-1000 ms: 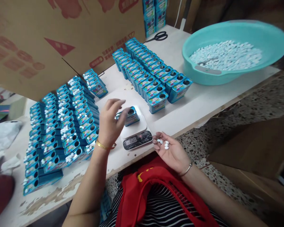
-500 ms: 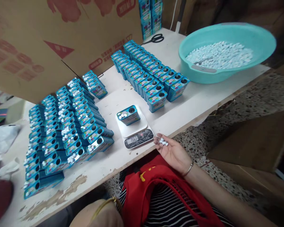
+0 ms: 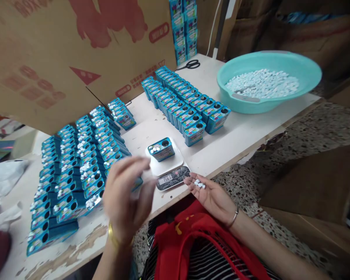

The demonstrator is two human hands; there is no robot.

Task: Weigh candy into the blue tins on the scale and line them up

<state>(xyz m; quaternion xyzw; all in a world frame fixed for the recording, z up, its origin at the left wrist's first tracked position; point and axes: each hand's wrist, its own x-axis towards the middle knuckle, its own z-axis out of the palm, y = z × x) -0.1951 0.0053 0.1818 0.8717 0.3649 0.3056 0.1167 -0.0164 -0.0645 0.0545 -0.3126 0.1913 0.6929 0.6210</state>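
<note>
A blue tin (image 3: 161, 149) with a few white tablets on its top stands on a small white scale (image 3: 167, 166) near the table's front edge. My right hand (image 3: 210, 195) rests palm up just right of the scale, cupping a few white tablets (image 3: 199, 184). My left hand (image 3: 127, 197) hovers blurred in front of the scale and the nearest tins, fingers apart, holding nothing that I can see.
Rows of blue tins (image 3: 84, 163) with tablets on top fill the left of the table (image 3: 221, 144). More tins (image 3: 186, 105) with open holes stand behind the scale. A teal basin (image 3: 268, 83) of white tablets sits far right, scissors (image 3: 189, 64) behind, a cardboard sheet (image 3: 76, 54) leaning at the back.
My left hand left the tin on the scale, dropped out of view, and has come back up in front of the scale. My right hand stayed put with the tablets.
</note>
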